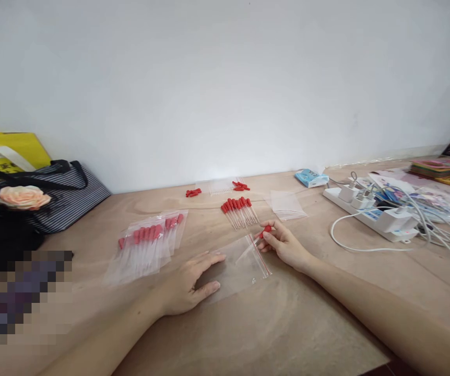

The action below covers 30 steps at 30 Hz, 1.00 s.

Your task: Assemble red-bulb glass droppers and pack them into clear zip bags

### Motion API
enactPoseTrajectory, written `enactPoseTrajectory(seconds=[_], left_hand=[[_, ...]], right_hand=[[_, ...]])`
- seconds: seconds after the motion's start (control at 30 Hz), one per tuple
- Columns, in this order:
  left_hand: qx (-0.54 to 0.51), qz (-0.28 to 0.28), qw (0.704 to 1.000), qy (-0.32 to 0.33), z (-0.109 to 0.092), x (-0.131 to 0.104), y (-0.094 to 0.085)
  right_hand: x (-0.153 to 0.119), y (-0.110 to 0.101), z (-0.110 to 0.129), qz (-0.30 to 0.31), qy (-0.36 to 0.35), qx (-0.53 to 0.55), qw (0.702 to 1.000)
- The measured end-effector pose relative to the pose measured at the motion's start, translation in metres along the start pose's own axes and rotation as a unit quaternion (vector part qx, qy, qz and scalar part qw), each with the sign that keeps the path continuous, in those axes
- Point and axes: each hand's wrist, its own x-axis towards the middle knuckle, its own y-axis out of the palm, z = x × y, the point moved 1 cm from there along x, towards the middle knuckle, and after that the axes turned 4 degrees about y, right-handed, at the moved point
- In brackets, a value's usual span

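A clear zip bag lies on the table with its red-lined opening toward the right. My left hand rests on the bag's left part, thumb and fingers spread apart. At the opening, my right hand pinches a dropper by its red rubber bulb. The dropper's clear tube points left and reaches past the bag's opening, apparently inside it. Just behind, several red-bulbed droppers lie side by side in a row. Left of my left hand are overlapping bags with droppers in them.
Loose red bulbs and clear tubes lie near the wall. Flat zip bags are behind my right hand, near a blue tissue pack. A power strip with cables is at right. A striped bag stands at left.
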Motion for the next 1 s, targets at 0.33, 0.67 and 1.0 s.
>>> enactPoseTrajectory(seconds=[0.33,0.67,1.0], left_hand=[[0.004,0.011,1.000,-0.001,0.001,-0.001,0.002],[-0.003,0.007,0.999,0.046,-0.002,0.005,0.001],[-0.024,0.002,0.997,0.078,-0.004,0.005,0.000]], right_hand=[[0.003,-0.013,0.002,0.083,0.003,-0.137,0.987],[-0.001,0.000,0.000,0.122,0.011,-0.101,0.987],[-0.001,-0.002,0.001,0.112,-0.004,-0.093,0.989]])
